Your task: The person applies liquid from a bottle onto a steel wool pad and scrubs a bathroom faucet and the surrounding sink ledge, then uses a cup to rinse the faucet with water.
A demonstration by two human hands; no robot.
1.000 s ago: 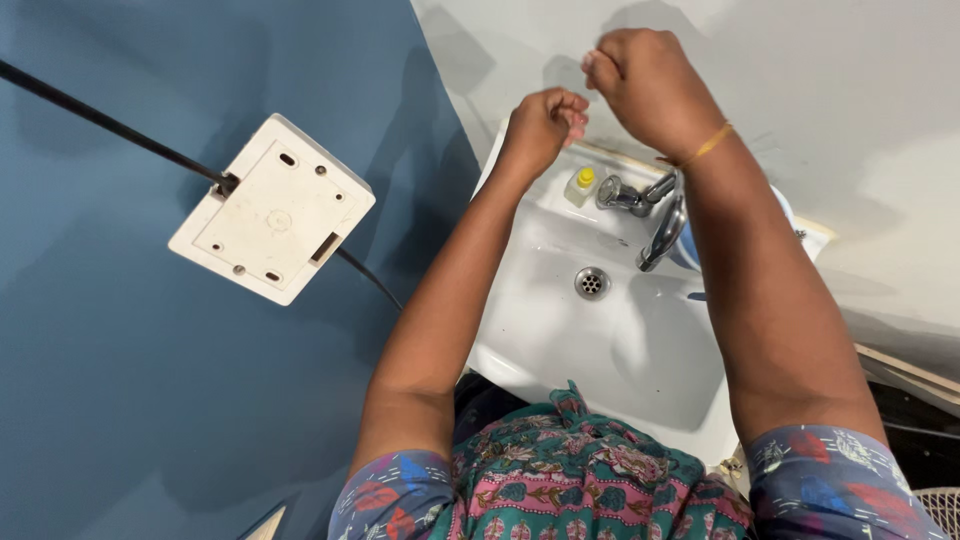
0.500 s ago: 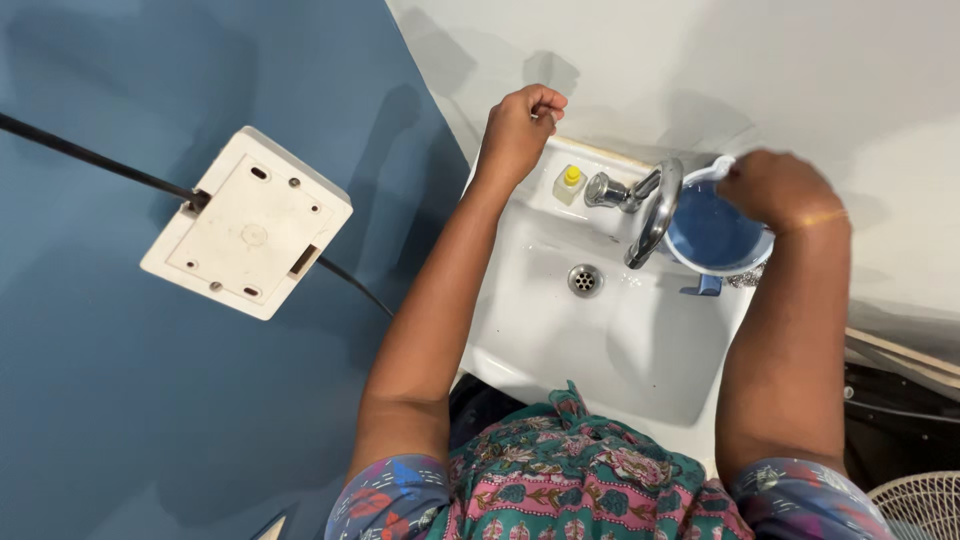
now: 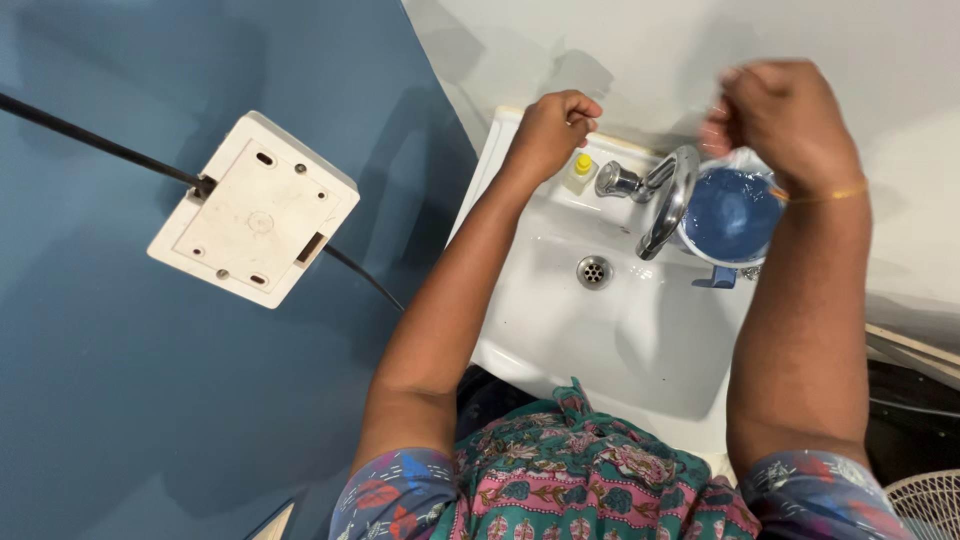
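You stood before the sink (image 3: pixel 560 330), its drain (image 3: pixel 594 271) in the basin just in front of the tap (image 3: pixel 660 195). A small bottle (image 3: pixel 579 173) sat on the rim left of the tap, with your left hand (image 3: pixel 552 130) directly above it. A mug (image 3: pixel 730 215) stood on the rim right of the tap, under your right hand (image 3: pixel 785 120). A switch box (image 3: pixel 253 208) hung on the wall well to the left.

One head-worn camera looks steeply down from close above, over the person's chest to the white sink (image 3: pixel 560 330), blue wall (image 3: pixel 120 400) at left
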